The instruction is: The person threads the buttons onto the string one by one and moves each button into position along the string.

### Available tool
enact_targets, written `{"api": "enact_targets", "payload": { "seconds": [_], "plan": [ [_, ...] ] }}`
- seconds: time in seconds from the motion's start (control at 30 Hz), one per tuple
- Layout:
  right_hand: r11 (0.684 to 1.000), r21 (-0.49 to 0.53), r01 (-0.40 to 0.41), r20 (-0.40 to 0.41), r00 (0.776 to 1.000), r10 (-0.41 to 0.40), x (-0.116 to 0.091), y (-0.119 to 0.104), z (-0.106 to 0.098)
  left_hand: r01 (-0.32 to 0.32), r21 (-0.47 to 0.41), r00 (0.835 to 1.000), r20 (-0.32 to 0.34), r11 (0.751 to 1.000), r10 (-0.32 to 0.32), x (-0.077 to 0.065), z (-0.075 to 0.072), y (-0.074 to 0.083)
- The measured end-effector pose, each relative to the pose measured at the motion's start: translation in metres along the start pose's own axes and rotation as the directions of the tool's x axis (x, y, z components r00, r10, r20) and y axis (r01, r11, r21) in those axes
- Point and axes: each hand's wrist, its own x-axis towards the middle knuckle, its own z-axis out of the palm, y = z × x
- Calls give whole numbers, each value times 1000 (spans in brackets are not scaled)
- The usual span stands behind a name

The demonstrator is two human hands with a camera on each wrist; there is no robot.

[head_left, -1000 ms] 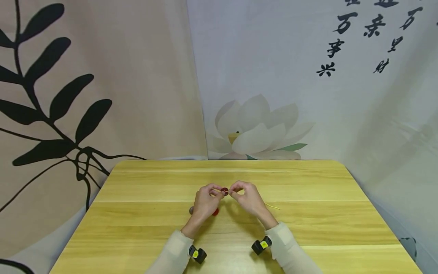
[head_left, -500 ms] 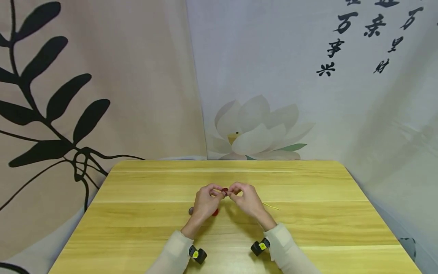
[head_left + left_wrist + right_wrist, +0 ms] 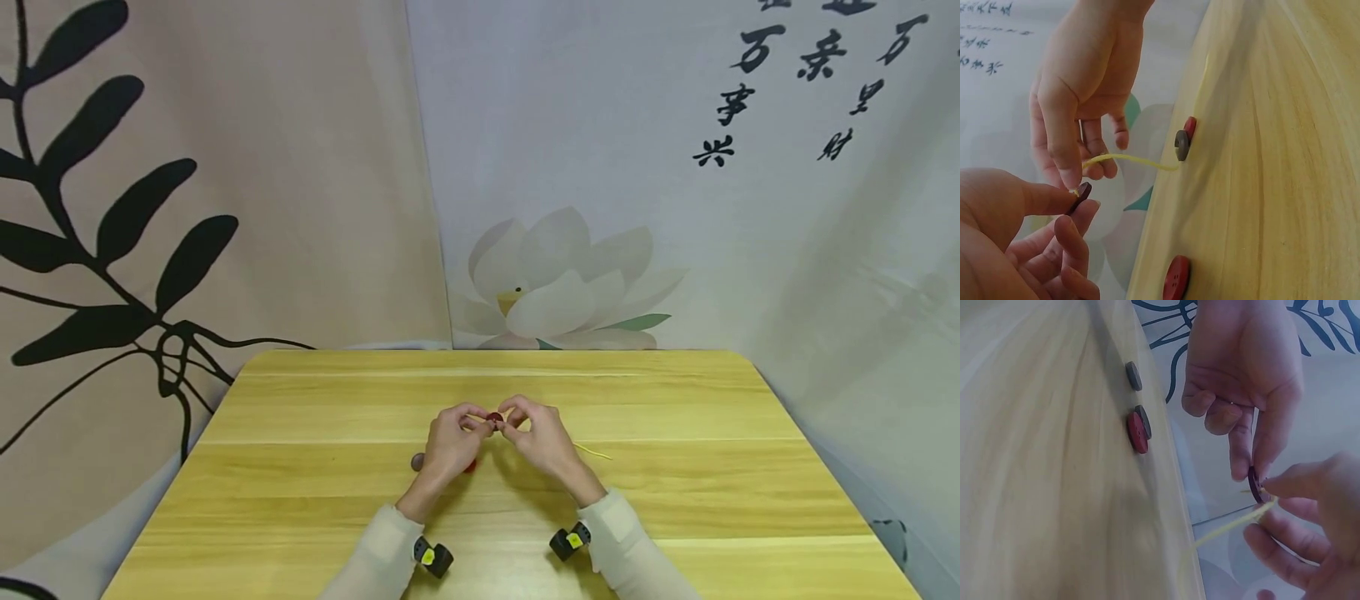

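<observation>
A dark red button (image 3: pixel 1084 191) is held between the thumb and fingers of my left hand (image 3: pixel 450 437), above the table. My right hand (image 3: pixel 546 435) meets it there, pinching yellow string (image 3: pixel 1235 526) right at the button's face. In the right wrist view a short tip of string shows on the button's far side. From my right fingers the string runs down to the tabletop, and its tail lies right of my hand in the head view. On the table under my hands are a bright red button (image 3: pixel 1176 279) and a grey-brown button (image 3: pixel 1182 145).
Another red button (image 3: pixel 1190 126) lies against the grey-brown one in the left wrist view. A dark grey button (image 3: pixel 1134 375) sits apart in the right wrist view. The wooden table (image 3: pixel 712 467) ends at a printed cloth backdrop (image 3: pixel 337 167).
My right fingertips have closed in on the button, and the right index finger has since lifted slightly. My left hand keeps its hold almost unmoved. The head view has shifted a little.
</observation>
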Motion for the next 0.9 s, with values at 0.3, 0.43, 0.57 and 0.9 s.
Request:
{"api": "enact_targets", "payload": {
  "seconds": [0.3,0.43,0.57,0.9],
  "plan": [
    [999,-3,54,25,998,-54,-1,0,2,7,-8,1000,3,1000,-7,0,0,2],
    [997,-39,65,23,998,-64,-1,-1,2,5,-8,1000,2,1000,-5,0,0,3],
    [994,-80,81,15,997,-80,-1,-1,2,3,-5,1000,5,1000,-3,0,0,3],
    [995,-57,80,-27,996,-81,-3,3,0,-6,34,999,35,999,5,2,1,3]
  ]
}}
